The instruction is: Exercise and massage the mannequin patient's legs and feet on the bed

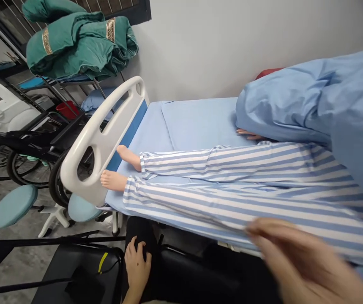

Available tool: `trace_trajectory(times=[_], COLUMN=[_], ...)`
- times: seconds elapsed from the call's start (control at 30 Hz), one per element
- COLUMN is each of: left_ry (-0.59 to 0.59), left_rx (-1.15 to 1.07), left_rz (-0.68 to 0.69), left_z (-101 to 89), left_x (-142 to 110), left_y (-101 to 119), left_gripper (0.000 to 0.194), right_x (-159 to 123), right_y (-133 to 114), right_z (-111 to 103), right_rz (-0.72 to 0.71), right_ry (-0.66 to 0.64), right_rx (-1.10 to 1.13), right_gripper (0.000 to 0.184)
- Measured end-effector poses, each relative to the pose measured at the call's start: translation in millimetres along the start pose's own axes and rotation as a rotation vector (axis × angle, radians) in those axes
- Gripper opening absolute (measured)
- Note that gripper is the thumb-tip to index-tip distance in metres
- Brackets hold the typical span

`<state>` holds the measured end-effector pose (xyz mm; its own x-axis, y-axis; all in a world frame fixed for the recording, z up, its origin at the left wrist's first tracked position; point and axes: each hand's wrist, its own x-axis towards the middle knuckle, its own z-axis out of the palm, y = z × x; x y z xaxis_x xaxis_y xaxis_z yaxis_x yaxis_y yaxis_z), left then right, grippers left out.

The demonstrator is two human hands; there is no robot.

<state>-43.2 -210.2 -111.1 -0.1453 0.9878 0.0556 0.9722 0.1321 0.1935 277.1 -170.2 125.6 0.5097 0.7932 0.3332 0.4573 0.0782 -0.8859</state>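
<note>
A figure in blue-and-white striped trousers [232,181] lies on a hospital bed [194,122], bare feet [114,179] against the white footboard [102,139]. A light blue blanket [320,105] is bunched over the upper body at the right. My right hand [301,261] is blurred by motion at the near edge of the bed, over the striped trouser leg; its fingers look stretched out. My left hand [137,264] rests low at the bottom, fingers curled on a black object [143,234] beside the bed.
Wheelchairs [25,156] stand left of the footboard, with two teal round stools [13,204] on the grey floor. A rack at the upper left carries folded green quilts [80,42]. A white wall runs behind the bed. Black equipment with a yellow tag [103,261] sits below.
</note>
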Motion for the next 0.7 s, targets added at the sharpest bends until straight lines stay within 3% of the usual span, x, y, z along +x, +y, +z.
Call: trace_trajectory(times=[0.13,0.27,0.37,0.5,0.7], left_ry=[-0.023,-0.031,-0.038,-0.006,0.057], left_rx=[0.078,0.141,0.175,0.205,0.132], left_rz=[0.021,-0.013,-0.065,-0.109,0.059], left_z=[1.7,-4.4,-5.1,8.0,23.6], left_x=[18.4,45.1,65.2,78.3,68.1], left_y=[-10.0,-18.6,-16.3,-9.1,6.1], left_gripper=[0.023,0.024,0.024,0.025,0.026], right_x=[57.3,67.3,62.7,59.9,56.6], right_y=[52.2,97.0,104.1,101.7,99.4], right_z=[85.7,133.4,141.4,139.5,138.7], right_rz=[-0.21,-0.249,-0.207,-0.182,-0.191], right_ry=[-0.328,-0.433,-0.496,-0.525,-0.509], right_rx=[-0.137,-0.292,-0.428,-0.49,-0.526], right_gripper=[0.015,0.019,0.02,0.021,0.02])
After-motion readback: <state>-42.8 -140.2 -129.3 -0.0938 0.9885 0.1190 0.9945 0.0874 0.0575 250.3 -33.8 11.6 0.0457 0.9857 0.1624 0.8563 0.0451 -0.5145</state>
